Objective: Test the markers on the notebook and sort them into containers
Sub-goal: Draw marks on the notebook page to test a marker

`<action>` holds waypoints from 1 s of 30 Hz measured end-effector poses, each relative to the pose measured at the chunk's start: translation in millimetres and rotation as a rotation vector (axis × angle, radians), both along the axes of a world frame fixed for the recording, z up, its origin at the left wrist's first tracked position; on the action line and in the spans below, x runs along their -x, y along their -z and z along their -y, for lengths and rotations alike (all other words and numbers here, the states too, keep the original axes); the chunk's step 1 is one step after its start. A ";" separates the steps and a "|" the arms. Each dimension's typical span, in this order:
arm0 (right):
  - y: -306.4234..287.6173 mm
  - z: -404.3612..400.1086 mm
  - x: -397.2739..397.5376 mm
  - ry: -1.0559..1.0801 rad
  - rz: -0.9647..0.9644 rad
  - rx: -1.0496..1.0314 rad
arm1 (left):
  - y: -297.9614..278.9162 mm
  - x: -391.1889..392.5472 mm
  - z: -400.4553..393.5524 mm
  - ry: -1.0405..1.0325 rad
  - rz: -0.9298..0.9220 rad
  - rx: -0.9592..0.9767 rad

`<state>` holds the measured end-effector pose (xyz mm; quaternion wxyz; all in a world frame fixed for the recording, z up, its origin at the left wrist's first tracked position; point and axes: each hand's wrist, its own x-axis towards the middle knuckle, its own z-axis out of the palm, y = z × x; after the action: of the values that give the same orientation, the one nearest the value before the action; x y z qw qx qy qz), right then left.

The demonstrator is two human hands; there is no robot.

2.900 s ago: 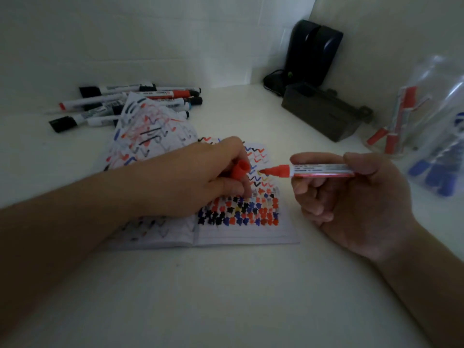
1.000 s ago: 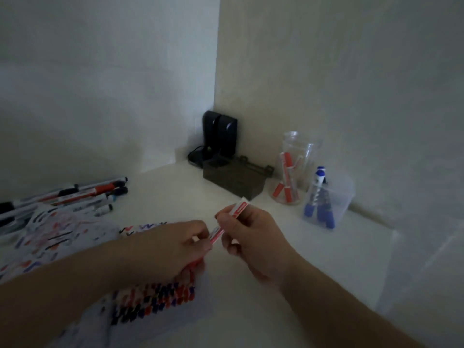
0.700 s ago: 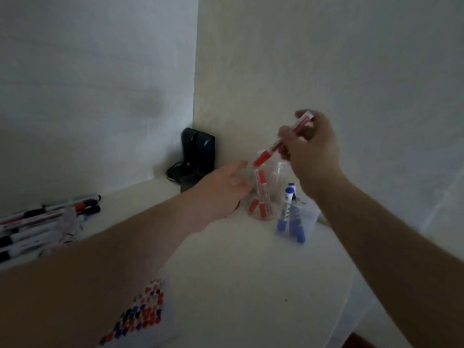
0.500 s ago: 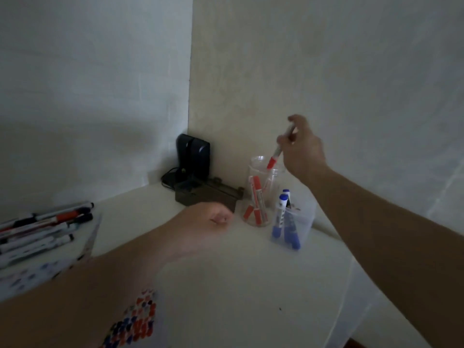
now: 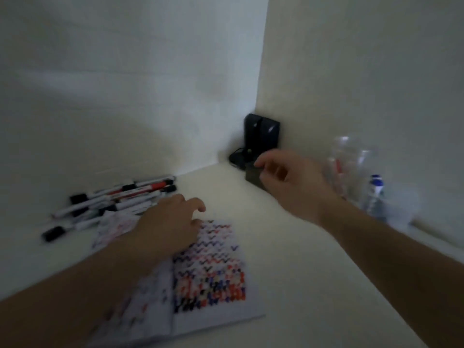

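Both hands are empty, fingers loosely curled: our left hand (image 5: 168, 227) rests on the open scribbled paper notebook (image 5: 208, 275), our right hand (image 5: 291, 187) hovers mid-frame. Next we pinch one marker from the untested pile of white-barrelled markers (image 5: 113, 199) at left, cleanly.

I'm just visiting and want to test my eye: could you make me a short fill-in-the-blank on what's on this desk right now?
1. The left hand rests on the open ____.
2. The right hand holds ____.
3. The loose markers lie to the ____ of the notebook.
4. The clear jar holds markers with ____ caps.

Missing words: notebook; nothing; left; red
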<state>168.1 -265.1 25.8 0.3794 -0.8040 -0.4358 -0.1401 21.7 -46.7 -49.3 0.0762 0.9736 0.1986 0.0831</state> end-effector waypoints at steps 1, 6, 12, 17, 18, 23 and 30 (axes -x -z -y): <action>14.3 -15.8 20.2 -0.101 -0.036 0.055 | 3.3 6.7 -10.5 -0.040 0.026 -0.015; 72.7 -72.1 64.6 -0.256 -0.133 0.324 | 16.7 37.4 -66.5 -0.271 0.226 -0.122; 99.3 -82.5 65.3 -0.235 -0.203 0.278 | 30.9 43.3 -90.5 -0.303 0.255 -0.260; 98.0 -79.7 62.6 -0.246 -0.278 0.251 | 32.8 39.6 -87.7 -0.282 0.166 -0.393; 97.2 -79.6 62.2 -0.249 -0.291 0.246 | 31.5 40.2 -85.9 -0.269 0.151 -0.435; 89.0 -76.4 60.2 -0.263 -0.355 0.104 | -1.6 45.7 -43.1 0.058 0.601 -0.277; 66.5 -61.0 89.8 -0.596 -0.750 -0.200 | -10.9 58.7 19.1 0.466 0.326 0.260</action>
<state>78.3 -204.1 -40.7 0.6093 -0.5989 -0.4647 0.2326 -37.0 -65.8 -38.4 0.2480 0.9488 -0.0359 0.1925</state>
